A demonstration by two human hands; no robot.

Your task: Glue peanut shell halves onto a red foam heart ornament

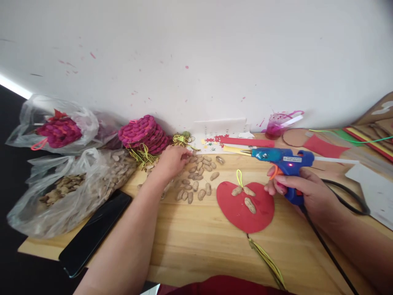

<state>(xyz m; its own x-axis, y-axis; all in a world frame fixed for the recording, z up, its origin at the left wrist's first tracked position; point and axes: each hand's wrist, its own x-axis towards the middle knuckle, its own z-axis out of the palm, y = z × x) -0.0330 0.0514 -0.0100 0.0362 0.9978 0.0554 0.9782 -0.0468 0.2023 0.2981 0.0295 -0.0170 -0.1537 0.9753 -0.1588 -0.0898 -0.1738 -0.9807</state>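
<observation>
My right hand [310,192] is wrapped round a blue hot glue gun [276,157], its nozzle pointing left and a small red light lit. Below the nozzle lies a red heart-shaped paper [227,205] with a yellow loop [239,178] at its top and a yellow-green tassel [267,260] at its bottom. Two peanuts sit under the loop, and another peanut [249,205] lies near the middle of the heart. My left hand [173,162] reaches over the far side of the loose peanuts [196,176], fingers curled together; whatever they pinch is hidden.
At left are a plastic bag of peanuts [70,196], a black phone [95,233] and bagged pink pieces [61,131]. Stacked pink peanut-covered pieces [144,133] stand by the wall. Red strips [245,142], a stained cup [274,126] and cardboard [294,137] lie behind; the gun's cord [328,250] crosses the table.
</observation>
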